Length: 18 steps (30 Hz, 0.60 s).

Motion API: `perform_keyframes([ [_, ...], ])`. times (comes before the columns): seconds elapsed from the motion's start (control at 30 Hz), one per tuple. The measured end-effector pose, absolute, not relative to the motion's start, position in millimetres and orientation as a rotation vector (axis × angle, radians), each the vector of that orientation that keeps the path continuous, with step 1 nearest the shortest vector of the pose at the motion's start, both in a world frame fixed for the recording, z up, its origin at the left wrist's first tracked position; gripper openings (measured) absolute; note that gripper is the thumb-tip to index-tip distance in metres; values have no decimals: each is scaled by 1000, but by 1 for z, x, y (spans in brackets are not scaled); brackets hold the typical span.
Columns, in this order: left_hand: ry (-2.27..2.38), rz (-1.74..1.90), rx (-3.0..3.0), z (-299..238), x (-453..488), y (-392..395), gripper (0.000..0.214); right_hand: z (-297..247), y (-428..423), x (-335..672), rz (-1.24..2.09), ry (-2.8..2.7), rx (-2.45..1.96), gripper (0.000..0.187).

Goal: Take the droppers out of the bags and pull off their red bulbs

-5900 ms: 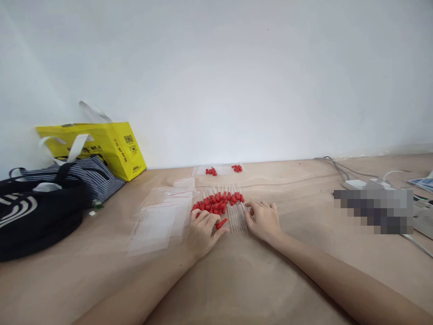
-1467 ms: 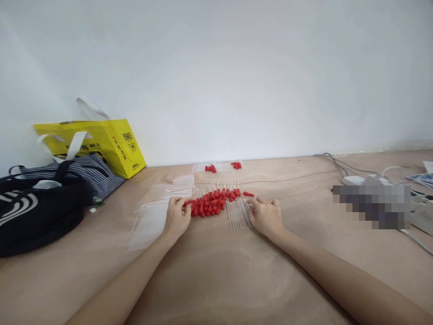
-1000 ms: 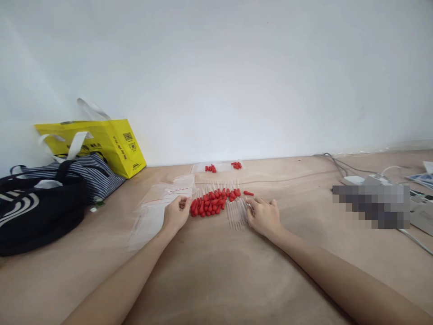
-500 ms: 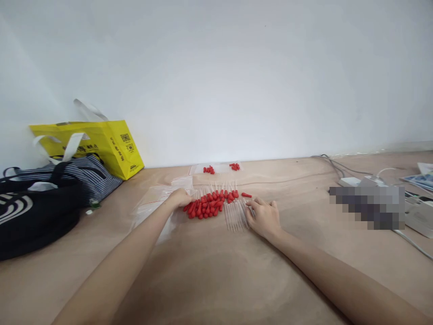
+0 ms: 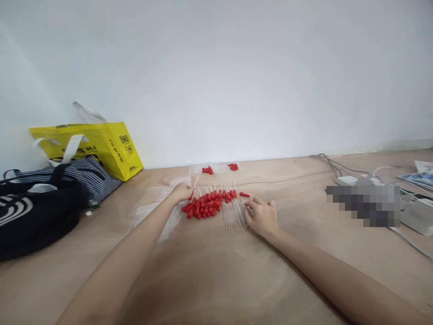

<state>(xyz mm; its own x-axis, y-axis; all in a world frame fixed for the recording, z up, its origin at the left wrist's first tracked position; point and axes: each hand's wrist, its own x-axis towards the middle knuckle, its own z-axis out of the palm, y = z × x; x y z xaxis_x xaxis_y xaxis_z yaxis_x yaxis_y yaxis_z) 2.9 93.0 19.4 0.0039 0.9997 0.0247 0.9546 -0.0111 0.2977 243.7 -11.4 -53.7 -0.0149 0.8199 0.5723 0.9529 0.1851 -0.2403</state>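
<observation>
My left hand (image 5: 181, 193) is closed on a dropper with a red rubber bulb (image 5: 191, 195) and a clear thin tube pointing up and away. Just to its right lies a heap of red bulbs (image 5: 204, 208), with those at the back fitted on clear tubes. My right hand (image 5: 262, 217) rests with its fingers bent and apart at the right side of a row of clear pipette tubes (image 5: 233, 215), thumb and forefinger by the outermost ones. One single red bulb (image 5: 244, 194) lies beyond the fingertips of that hand.
Flat clear zip bags (image 5: 149, 207) lie left of the heap. Filled bags with red bulbs (image 5: 207, 170) lie near the wall. At left stand a yellow bag (image 5: 118, 149), a striped bag (image 5: 98, 176) and a black bag (image 5: 40, 216). White chargers (image 5: 417, 214) and cables sit at right.
My left hand has lifted a little away from the heap, and a dropper now shows in its fingers. My right hand stays beside the tubes.
</observation>
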Motion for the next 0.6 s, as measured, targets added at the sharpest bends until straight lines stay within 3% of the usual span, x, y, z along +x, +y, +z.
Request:
perform_keyframes([
  [0.2,1930,601,2405,20,10,47,15,-54,-11,247,-177,-1864,-1340,19],
  [0.4,1293,864,2886,-10,18,-5,13,-49,-19,246,-288,-1990,-1071,32],
  [0.6,1049,1064,3030,-32,35,-12,10,-48,-25,236,-393,-2203,-929,21],
])
